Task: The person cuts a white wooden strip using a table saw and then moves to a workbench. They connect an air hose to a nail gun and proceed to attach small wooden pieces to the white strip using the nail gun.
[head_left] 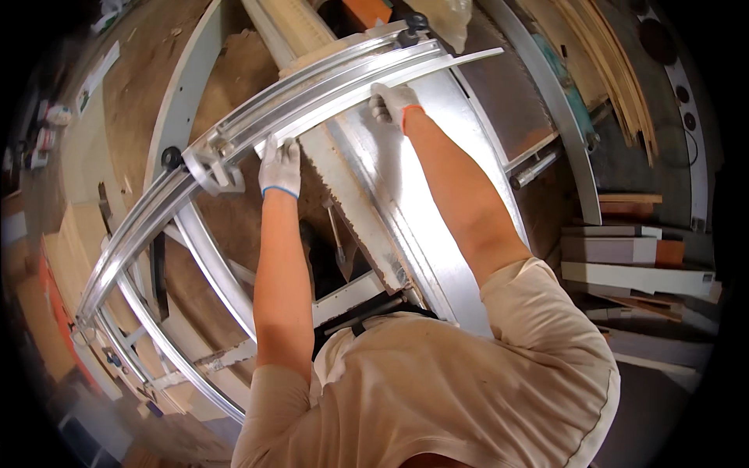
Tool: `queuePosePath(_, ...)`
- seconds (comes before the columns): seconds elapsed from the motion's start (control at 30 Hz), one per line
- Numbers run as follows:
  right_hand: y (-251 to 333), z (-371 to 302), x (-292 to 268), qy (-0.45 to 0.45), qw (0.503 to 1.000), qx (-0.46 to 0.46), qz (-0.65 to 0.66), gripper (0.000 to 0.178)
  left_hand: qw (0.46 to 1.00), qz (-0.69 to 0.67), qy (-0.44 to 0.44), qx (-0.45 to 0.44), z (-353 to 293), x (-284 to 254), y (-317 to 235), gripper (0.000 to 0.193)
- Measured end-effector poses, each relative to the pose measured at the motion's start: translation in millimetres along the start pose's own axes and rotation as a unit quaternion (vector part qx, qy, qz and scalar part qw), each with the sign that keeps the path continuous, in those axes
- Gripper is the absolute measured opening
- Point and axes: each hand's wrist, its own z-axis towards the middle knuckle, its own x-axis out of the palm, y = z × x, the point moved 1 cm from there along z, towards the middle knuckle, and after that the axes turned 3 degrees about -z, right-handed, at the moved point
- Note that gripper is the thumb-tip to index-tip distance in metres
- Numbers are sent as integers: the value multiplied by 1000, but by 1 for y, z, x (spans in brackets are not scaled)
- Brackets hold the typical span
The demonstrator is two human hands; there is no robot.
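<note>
A long, narrow white strip (460, 62) lies along the front of a ribbed metal rail (343, 78), which crosses above a shiny metal machine table (437, 195). My left hand (279, 165), in a pale glove with a blue cuff, touches the strip near its left end. Its fingers are stretched forward and the thumb stands apart. Farther right, my right hand (392, 105), gloved with an orange cuff, has its fingers curled at the strip's near edge. The fingertips of that hand are partly hidden. A metal clamp-like stop (214, 171) sits on the rail, left of my left hand.
Black knobs (172, 158) stick up from the rail. Below it, curved-looking metal frame bars (211, 265) run at the left. Stacked boards (616, 273) lie at the right, with long wooden strips (616, 70) at the upper right. A pointed tool (337, 234) shows under the frame.
</note>
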Motion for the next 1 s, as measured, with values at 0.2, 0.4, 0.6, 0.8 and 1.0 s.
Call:
queuePosePath(0.2,-10,16,-24,-10,999,29,40,28,1000,18,10,-15,-16,29,9,38)
queuePosePath(0.4,-5,0,-2,-34,997,4,-70,33,1000,21,-10,15,-21,21,-1,43)
queuePosePath(0.6,2,-11,3,-24,993,6,-112,41,1000,29,-2,4,-21,16,-10,48)
queuePosePath(0.8,-2,-5,0,-17,995,9,-102,40,1000,8,-12,13,-25,22,-11,42)
queuePosePath(1.0,-4,-6,1,-16,995,-8,-97,36,1000,14,-3,-6,-21,18,-9,51)
